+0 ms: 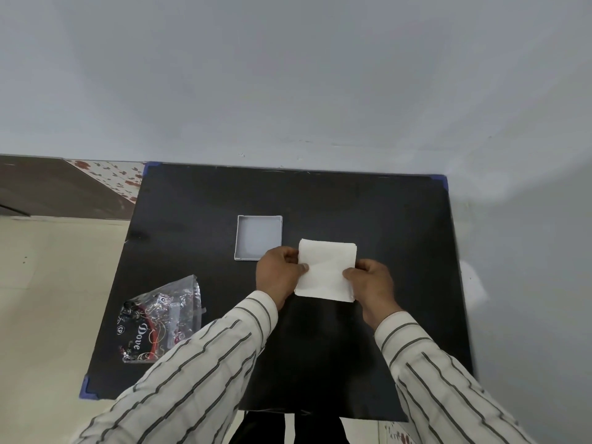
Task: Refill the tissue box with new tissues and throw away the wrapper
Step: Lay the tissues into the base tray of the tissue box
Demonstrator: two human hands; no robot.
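A stack of white tissues (326, 270) is held just above the black table, right of centre. My left hand (278, 274) grips its left edge and my right hand (370, 280) grips its right edge, thumbs on top. An open, shallow white tissue box (238, 238) lies flat on the table just up and left of the stack, with nothing inside. The clear plastic wrapper (160, 318) with black, red and gold print lies crumpled near the table's front left.
The black table (368, 213) has blue tape at its corners and stands against a pale grey wall. Cream floor and a floral patterned strip (112, 177) lie to the left. Striped sleeves cover both forearms.
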